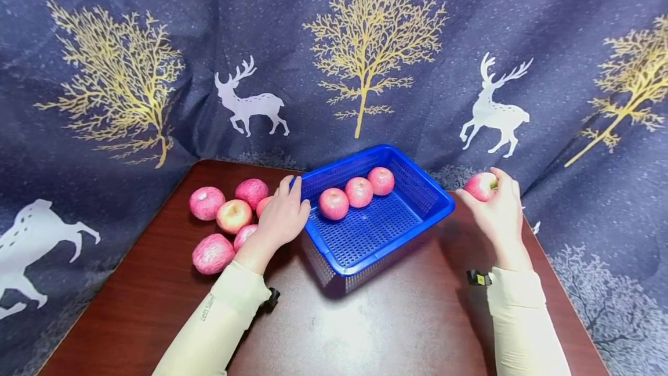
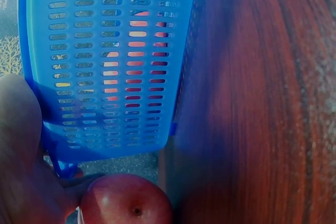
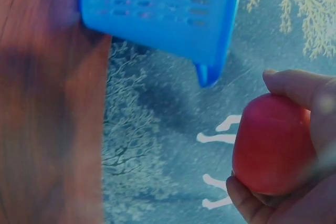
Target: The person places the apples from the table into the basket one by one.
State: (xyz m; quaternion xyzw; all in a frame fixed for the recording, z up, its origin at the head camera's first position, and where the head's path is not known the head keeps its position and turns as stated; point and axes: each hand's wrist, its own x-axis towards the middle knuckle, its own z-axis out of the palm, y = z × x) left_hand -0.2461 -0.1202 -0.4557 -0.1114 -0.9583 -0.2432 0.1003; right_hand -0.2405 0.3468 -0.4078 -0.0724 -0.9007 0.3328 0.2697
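A blue plastic basket with slotted walls stands mid-table, three red apples in a row inside it. My left hand grips the basket's left rim; in the left wrist view the thumb lies against the basket wall. My right hand holds another apple off the basket's right side. The right wrist view shows that held apple between thumb and fingers, apart from the basket. One apple sits close by the left hand.
Several loose apples lie on the brown table at the left, partly hidden by the left hand. A dark cloth printed with deer and trees hangs behind the table.
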